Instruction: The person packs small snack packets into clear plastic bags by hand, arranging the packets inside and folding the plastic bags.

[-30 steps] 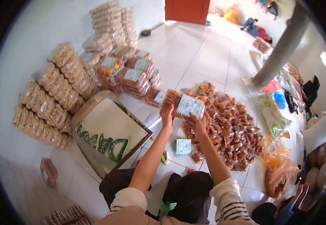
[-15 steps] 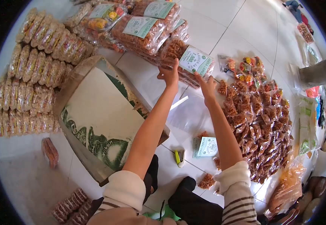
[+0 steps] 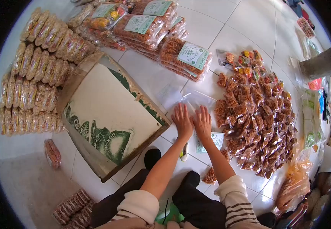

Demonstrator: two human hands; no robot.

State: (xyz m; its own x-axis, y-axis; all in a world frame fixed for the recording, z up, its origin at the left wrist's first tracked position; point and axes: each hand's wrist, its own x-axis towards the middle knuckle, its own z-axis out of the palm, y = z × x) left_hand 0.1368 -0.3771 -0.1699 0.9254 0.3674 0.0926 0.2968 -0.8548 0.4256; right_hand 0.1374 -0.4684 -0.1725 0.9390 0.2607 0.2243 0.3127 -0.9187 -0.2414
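Observation:
My left hand [image 3: 183, 121] lies flat with fingers stretched out, at the near edge of a clear plastic bag [image 3: 194, 98] on the floor. Beside it my right hand [image 3: 202, 122] is also flat, fingers extended, touching the same bag area. Neither hand grips anything. Beyond the bag sits a stack of large snack packs [image 3: 173, 51] with green-and-white labels. Close to my wrists are a printed label card [image 3: 217, 139], partly covered by my right forearm, and a green-and-white stapler [image 3: 184, 152], partly behind my left forearm.
A large pile of small snack packets [image 3: 260, 122] spreads on the right. To the left stands a box [image 3: 135, 150] with a white-and-green top. Stacked long packs [image 3: 39, 65] line the wall. One small packet [image 3: 210, 176] lies near my foot.
Both hands have left the labelled snack pack, which now rests on the stack. They have come back toward me and flattened over the clear bag.

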